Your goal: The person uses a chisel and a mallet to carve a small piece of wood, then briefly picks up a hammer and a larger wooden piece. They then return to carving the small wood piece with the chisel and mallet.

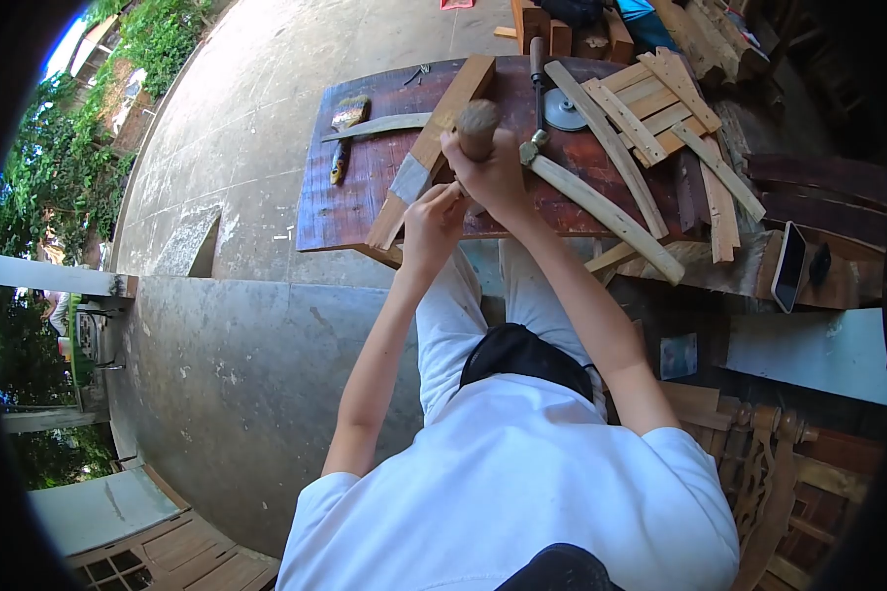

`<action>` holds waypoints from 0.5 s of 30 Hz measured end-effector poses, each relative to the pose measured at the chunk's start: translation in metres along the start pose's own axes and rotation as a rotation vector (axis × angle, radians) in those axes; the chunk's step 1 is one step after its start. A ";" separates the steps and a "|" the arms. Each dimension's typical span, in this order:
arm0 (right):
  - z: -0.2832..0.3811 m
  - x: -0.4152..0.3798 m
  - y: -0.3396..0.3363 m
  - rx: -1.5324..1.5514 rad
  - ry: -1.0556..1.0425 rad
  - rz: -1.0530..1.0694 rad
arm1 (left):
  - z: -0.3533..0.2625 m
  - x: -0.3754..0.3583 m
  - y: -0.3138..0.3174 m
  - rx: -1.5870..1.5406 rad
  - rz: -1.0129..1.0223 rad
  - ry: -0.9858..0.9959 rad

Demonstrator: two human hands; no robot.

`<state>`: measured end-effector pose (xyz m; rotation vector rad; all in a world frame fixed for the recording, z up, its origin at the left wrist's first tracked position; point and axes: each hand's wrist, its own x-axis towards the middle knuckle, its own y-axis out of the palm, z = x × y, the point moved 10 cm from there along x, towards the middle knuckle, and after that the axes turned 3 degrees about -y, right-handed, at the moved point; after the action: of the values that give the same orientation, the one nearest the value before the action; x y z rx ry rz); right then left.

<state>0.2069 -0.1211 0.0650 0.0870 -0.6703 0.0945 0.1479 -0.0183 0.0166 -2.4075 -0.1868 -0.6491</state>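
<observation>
My right hand is wrapped round a thick wooden handle, whose rounded end points up at the camera. Just beside it, my left hand is closed with its fingertips pinched together; what they hold is hidden. Both hands are over the near edge of a worn reddish table. A long wooden bar with a grey patch lies slanted across the table, partly behind my hands. To the right rests a hammer with a pale handle.
A brush and a curved strip lie on the left. Farther right are a dark-handled tool, a metal disc, a curved slat and a slatted wooden piece. A phone stands near the right edge.
</observation>
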 end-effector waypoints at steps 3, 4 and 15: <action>-0.017 -0.007 0.002 0.011 0.043 0.001 | 0.005 -0.003 0.000 -0.031 -0.025 -0.020; -0.019 -0.010 0.001 0.012 0.054 -0.002 | 0.007 -0.006 0.000 -0.031 -0.016 -0.028; 0.012 -0.011 -0.028 0.231 0.093 -0.113 | 0.021 -0.027 -0.007 -0.123 -0.110 -0.109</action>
<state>0.1937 -0.1507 0.0659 0.3408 -0.5587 0.0661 0.1309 0.0003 -0.0073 -2.5675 -0.3365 -0.5944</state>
